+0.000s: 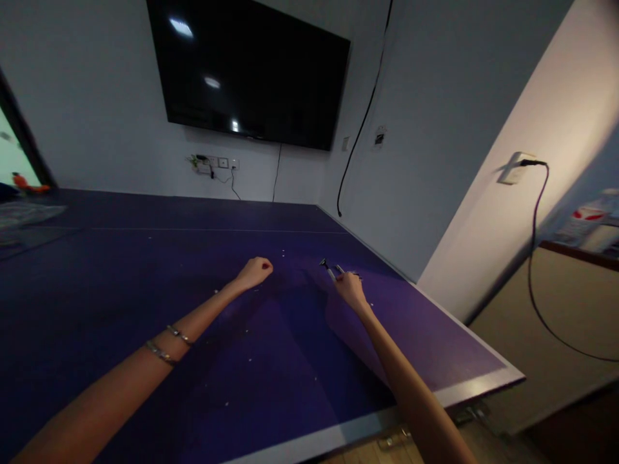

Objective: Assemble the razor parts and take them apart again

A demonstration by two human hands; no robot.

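My left hand (255,272) is closed in a loose fist, just above or resting on the dark blue tabletop (285,322). Whatever its curled fingers may hold is hidden. To the right, my right hand (351,289) is closed around a thin, light-coloured handle with a short dark crosspiece at its far end, like a razor (328,268). Another slim piece (340,268) shows beside it, too small to name. Several tiny white specks (283,252) are scattered over the tabletop around both hands.
A large black television (256,71) hangs on the wall above sockets (217,162) and cords. A loose black cable (360,129) hangs near the corner. Clear plastic wrapping (29,216) lies at the far left. The table's pale edge (464,390) runs along the front and right.
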